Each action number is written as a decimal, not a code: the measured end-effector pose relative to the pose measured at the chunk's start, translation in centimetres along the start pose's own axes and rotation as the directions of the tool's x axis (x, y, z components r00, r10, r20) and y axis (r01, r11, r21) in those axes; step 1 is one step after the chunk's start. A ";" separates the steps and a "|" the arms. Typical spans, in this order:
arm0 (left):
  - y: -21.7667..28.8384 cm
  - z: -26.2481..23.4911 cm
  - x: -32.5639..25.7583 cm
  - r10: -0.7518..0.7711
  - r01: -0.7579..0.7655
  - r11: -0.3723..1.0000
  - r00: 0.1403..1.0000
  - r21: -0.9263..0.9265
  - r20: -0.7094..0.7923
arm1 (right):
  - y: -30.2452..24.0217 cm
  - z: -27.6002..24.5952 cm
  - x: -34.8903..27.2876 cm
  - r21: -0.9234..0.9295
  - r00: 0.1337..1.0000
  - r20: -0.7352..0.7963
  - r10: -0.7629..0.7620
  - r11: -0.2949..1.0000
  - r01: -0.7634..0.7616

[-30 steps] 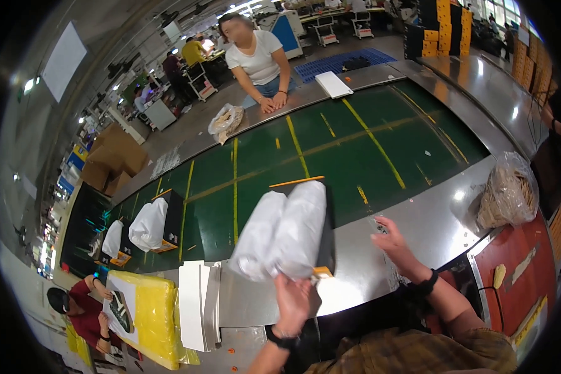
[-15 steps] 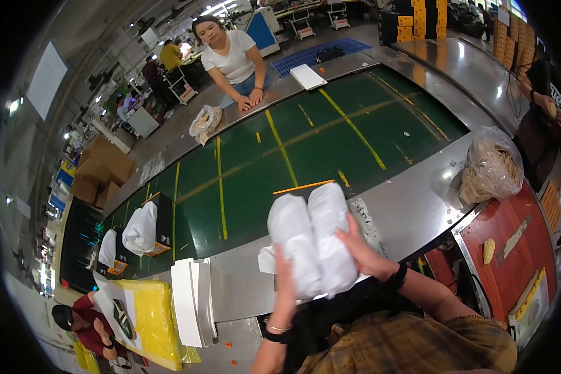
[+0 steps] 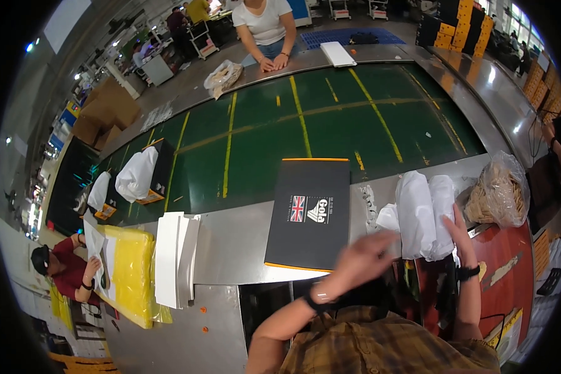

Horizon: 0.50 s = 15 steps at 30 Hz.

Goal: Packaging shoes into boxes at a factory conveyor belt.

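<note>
- Two white paper-wrapped bundles (image 3: 429, 218) sit side by side at the right of the near steel border (image 3: 227, 249), their near ends overlapping the view of the red tabletop (image 3: 511, 258).
- The right hand (image 3: 461, 234) lies along the outer side of the right-hand bundle, thumb on its face; I cannot tell whether it is clamped there or only resting.
- The left hand (image 3: 368, 252) is just left of the bundles, its fingers blurred; I cannot tell how far they are closed, or whether they touch the paper.
- Left of the bundles, a flat black box (image 3: 308, 215) with orange edges lies partly over the steel border and partly over the green belt (image 3: 262, 143).
- Just right of the bundles stands a clear plastic bag (image 3: 498, 193) of tan pieces.
- Well to the left, white sheets (image 3: 176, 262) stand beside a yellow plastic-wrapped stack (image 3: 128, 274).
- Beyond them, two open boxes with white paper (image 3: 136, 174) rest on the belt.
- Across the belt, a person in a white top (image 3: 263, 26) rests both hands on the far border.
</note>
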<state>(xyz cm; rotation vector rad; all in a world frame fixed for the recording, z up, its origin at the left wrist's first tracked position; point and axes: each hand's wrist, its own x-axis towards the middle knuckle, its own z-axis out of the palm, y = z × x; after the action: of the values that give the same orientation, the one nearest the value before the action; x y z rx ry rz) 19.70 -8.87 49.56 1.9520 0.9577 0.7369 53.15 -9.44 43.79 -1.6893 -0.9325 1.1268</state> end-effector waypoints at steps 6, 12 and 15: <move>-13.0 -16.3 -10.7 -0.600 0.446 0.799 0.553 -0.403 -0.579 | -4.5 14.1 -9.2 -0.231 0.770 0.332 -0.545 0.745 0.626; -8.6 -8.9 -6.9 -0.750 0.339 0.396 0.655 -0.853 -0.088 | -3.9 21.9 -9.2 -0.279 0.857 0.338 -0.388 0.829 0.485; -8.9 -8.1 -8.9 -0.690 0.183 0.357 0.713 -0.916 -0.127 | -6.7 19.5 -9.3 -0.311 0.822 0.410 -0.395 0.786 0.534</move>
<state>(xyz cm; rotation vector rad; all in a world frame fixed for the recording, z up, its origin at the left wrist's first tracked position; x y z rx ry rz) 5.55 -9.56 44.64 0.4993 1.0628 1.1226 31.13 -10.70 48.74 -1.4675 -1.8068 0.9075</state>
